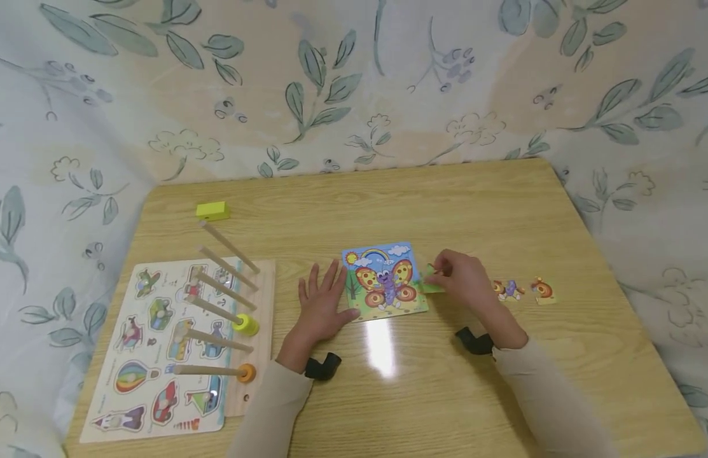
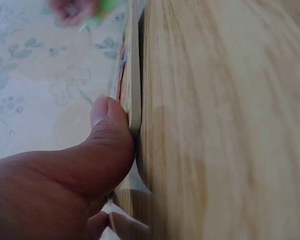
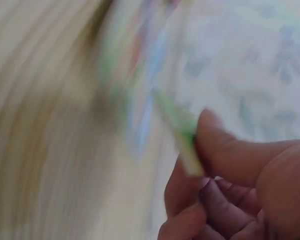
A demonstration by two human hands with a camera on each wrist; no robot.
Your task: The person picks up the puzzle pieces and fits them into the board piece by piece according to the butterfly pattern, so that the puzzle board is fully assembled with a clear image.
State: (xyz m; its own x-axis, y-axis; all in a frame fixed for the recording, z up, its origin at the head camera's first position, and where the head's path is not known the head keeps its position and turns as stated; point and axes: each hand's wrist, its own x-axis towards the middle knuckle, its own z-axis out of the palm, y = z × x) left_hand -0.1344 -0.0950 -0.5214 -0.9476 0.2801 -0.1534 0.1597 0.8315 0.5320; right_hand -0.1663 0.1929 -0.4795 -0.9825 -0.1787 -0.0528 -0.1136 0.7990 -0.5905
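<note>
A square butterfly puzzle board lies flat on the table. My left hand is at its left edge with fingers spread; in the left wrist view the thumb rests on the corner of the board. To the right of the board, my right hand pinches a green puzzle piece between thumb and fingers. The right wrist view shows this thin piece held by its end, with the blurred board beyond it.
Loose puzzle pieces lie right of my right hand, with another piece farther right. At left, a peg puzzle board lies beside a wooden base with several upright rods. A yellow block sits at the back left.
</note>
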